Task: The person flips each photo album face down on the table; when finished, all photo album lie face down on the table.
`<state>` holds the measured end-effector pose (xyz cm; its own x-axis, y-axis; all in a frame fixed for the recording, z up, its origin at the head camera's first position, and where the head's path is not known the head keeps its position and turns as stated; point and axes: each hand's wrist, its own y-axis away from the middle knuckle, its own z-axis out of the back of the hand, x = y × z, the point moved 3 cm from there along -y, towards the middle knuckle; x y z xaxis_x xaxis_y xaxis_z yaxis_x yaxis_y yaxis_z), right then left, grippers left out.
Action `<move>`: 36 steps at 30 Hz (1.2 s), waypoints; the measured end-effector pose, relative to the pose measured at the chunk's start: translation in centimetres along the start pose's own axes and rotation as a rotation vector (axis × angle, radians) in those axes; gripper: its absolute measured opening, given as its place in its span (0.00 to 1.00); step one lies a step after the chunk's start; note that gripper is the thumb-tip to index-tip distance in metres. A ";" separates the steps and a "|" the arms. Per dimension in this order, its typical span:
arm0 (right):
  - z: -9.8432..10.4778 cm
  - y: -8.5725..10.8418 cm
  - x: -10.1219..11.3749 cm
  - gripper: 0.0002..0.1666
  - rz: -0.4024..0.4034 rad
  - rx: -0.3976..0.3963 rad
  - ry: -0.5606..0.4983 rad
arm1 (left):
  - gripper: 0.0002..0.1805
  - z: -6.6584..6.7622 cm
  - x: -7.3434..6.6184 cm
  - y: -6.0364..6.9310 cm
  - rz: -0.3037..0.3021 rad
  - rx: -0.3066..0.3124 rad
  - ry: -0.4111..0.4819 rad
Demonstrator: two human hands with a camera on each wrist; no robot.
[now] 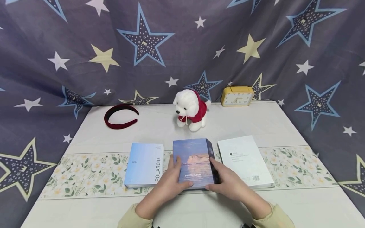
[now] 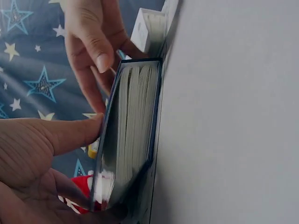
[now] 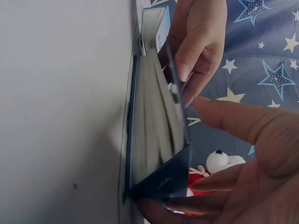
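Note:
A dark blue photo album [image 1: 194,161] with a seaside picture lies cover up in the middle of the table. My left hand [image 1: 171,179] holds its left side, thumb on the front edge of the cover. On the right side, my right hand [image 1: 228,180] grips it, thumb at the near corner and fingers along the spine. Both wrist views show the page edges [image 2: 135,121] of the album [image 3: 161,182] between the covers. To the left lies a light blue POLAROID album [image 1: 145,164]; to the right, a white album [image 1: 245,161].
Behind the albums stands a white plush dog [image 1: 188,107] in a red hoodie. A dark red headband [image 1: 121,126] lies at the back left, and a yellow clock [image 1: 237,96] stands at the back right. A star-patterned cloth hangs behind the table [image 1: 154,126].

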<state>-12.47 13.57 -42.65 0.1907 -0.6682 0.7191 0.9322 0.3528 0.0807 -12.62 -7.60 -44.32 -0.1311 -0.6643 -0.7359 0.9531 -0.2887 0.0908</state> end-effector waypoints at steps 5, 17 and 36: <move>0.2 0.0 0.7 0.50 0.067 -0.048 0.043 | 0.54 -0.1 -0.1 0.1 -0.019 -0.008 -0.074; -0.7 -0.9 2.6 0.41 0.162 -0.093 0.000 | 0.42 1.7 0.0 1.1 -0.064 -0.087 -0.198; -5.0 -4.6 4.7 0.40 0.120 0.259 -0.581 | 0.42 7.4 3.7 3.1 0.022 -0.352 -0.318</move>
<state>-14.35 5.52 -43.04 0.0236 -0.1766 0.9840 0.7966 0.5981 0.0882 -12.22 -16.07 -41.78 -0.1340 -0.8616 -0.4896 0.9840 -0.0570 -0.1690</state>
